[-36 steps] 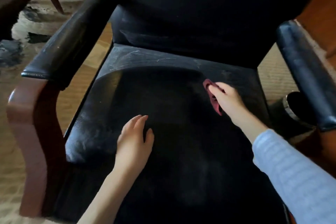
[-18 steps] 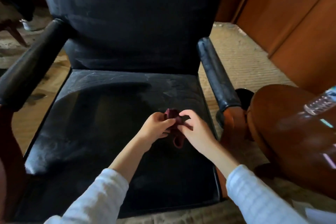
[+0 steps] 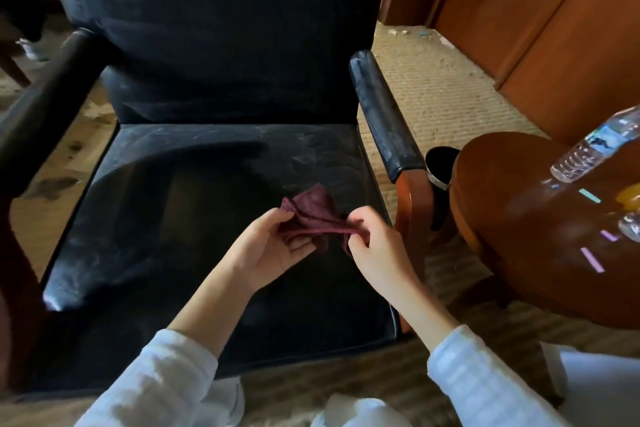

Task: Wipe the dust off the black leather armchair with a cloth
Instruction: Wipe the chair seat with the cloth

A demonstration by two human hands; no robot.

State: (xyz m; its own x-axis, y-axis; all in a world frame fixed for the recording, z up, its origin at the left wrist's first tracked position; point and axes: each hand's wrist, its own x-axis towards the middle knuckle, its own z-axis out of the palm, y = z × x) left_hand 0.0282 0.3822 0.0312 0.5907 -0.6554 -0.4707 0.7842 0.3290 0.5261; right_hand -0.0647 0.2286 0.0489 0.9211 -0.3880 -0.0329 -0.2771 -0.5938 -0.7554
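Both hands hold a small dark red terry cloth just above the seat of the black leather armchair, close to the seat's right edge and about midway between its front and back edges. The left hand lies palm up, its thumb pressing the cloth's left end down onto loosely curled fingers. The right hand is more tightly curled and pinches the right end between thumb and forefinger, so the cloth is stretched between the 2 hands, with a fold rising behind. Both arms wear white sleeves.

Pale dust smears show along the seat's back edge and on the padded armrest on the person's right. Beside that armrest a dark cylindrical container stands on the beige woven carpet. A round brown wooden table carries 1 clear plastic water bottle near its far edge.
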